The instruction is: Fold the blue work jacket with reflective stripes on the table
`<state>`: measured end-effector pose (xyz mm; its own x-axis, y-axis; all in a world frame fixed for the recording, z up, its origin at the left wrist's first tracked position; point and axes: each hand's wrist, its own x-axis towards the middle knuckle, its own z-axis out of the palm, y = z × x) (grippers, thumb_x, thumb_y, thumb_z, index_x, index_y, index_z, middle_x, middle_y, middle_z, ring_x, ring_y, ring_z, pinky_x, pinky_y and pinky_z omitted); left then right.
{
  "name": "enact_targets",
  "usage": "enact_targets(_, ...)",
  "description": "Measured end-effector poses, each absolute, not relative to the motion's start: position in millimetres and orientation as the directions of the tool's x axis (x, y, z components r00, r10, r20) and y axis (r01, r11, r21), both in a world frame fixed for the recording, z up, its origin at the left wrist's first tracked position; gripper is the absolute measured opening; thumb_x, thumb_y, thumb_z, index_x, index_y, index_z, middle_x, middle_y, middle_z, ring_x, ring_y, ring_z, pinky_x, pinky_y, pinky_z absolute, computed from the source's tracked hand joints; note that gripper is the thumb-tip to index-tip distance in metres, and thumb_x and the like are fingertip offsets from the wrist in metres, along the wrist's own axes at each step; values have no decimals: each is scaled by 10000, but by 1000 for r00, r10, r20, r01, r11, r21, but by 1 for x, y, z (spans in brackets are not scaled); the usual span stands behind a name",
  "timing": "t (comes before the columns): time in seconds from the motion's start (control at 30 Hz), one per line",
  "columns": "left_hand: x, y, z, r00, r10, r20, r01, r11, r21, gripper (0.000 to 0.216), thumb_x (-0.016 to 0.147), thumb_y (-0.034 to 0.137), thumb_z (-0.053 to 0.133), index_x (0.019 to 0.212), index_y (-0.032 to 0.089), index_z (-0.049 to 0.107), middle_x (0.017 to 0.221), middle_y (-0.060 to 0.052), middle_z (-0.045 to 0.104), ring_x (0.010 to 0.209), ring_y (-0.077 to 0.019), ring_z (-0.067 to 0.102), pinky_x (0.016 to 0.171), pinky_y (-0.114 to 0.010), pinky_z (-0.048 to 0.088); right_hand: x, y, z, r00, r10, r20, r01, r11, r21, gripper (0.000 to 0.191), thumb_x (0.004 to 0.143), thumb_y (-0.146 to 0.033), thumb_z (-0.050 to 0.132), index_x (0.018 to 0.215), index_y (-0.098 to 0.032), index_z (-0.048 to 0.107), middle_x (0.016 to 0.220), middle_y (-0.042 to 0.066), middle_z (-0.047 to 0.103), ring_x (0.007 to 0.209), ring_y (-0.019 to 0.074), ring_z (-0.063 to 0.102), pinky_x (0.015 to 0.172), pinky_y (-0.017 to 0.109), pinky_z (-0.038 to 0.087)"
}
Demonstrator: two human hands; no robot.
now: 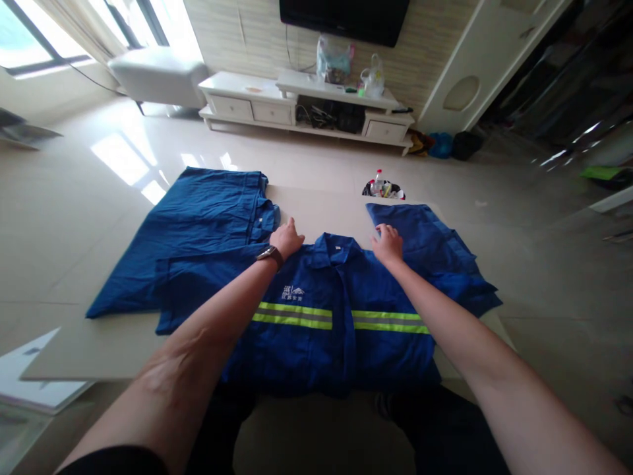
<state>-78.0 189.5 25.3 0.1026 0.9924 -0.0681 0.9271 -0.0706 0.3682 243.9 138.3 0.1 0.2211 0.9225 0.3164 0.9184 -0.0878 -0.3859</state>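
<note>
A blue work jacket [309, 349] lies front up across the near side of the table, its collar [339, 249] at the top. Yellow-green reflective strips cross its chest, and a white logo is printed above one of them. My left hand [287, 239], with a dark watch on the wrist, rests by the jacket's left shoulder, thumb and fingers apart. Over the right shoulder is my right hand [388, 244], fingers loosely bent and apart, beside spread blue fabric [425, 231]. Neither hand visibly grips cloth. Another blue garment [202, 211] lies flat to the left.
The pale table [321, 204] shows beyond the collar. Past its far edge stands a bin with bottles [380, 188]. A white TV cabinet [271, 112] lines the wall under a television [346, 20]. A grey bench [158, 76] stands near the window.
</note>
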Motion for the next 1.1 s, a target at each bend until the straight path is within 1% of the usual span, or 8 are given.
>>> enact_targets(0.13,-49,182,2,368,917,155,796,-397,458,465,964,255,448,1409,177,557,1483,-131,585,1361,-256,556,1152,-398,433,220,136,-23,20,955,297,895,115,-431,319,937,-242,480,1203,-185,646,1238,164,664,1192,314,570,1066,456,446)
enact_targets(0.23,-39,171,-25,566,815,123,695,-553,459,527,1022,336,400,1527,203,468,1642,-87,421,1535,-255,354,1268,-467,286,207,130,-41,-73,967,245,833,194,-519,369,961,-235,432,1269,-205,634,1328,134,646,1289,272,544,1151,450,414)
enact_targets(0.43,-35,164,-59,565,824,39,746,-530,403,589,1060,428,316,1625,262,331,1709,-28,279,1595,-265,213,1299,-515,182,229,108,-46,-259,936,238,736,351,-579,240,941,-323,523,935,-245,749,1239,92,700,1249,258,591,1139,485,430)
enact_targets(0.63,-35,163,-60,552,832,62,756,-530,385,619,1052,425,331,1636,220,304,1717,-47,248,1601,-265,190,1312,-519,138,265,81,-32,-342,930,134,792,363,-490,365,937,-426,569,638,-258,694,970,66,748,1057,256,646,1025,479,493)
enact_targets(0.7,-33,166,-57,566,821,72,741,-545,393,605,1050,411,341,1610,184,358,1699,-72,300,1600,-265,195,1315,-523,127,255,89,-26,-271,941,202,831,335,-443,328,960,-431,550,752,-250,728,989,84,744,1058,257,642,1030,461,491)
enact_targets(0.8,-26,172,-52,541,832,123,743,-542,393,581,1053,373,325,1565,114,419,1666,-114,371,1597,-250,207,1324,-497,106,223,113,-27,-141,957,253,885,237,-401,364,1001,-369,456,1156,-172,721,1235,148,709,1210,265,610,1106,434,453)
enact_targets(0.9,-15,177,-54,520,848,98,772,-516,371,624,1052,381,327,1594,72,347,1694,-138,297,1593,-257,219,1318,-483,154,192,133,-46,-86,990,111,931,119,-346,541,1009,-343,414,1468,-82,528,1566,179,498,1473,275,427,1229,432,331)
enact_targets(1.1,-8,181,-69,554,825,110,776,-560,291,599,1060,462,300,1624,264,329,1712,-24,271,1589,-252,232,1306,-536,175,183,134,-86,-115,992,54,963,125,-237,634,1054,-413,307,1626,-140,313,1709,106,264,1595,241,202,1289,449,188)
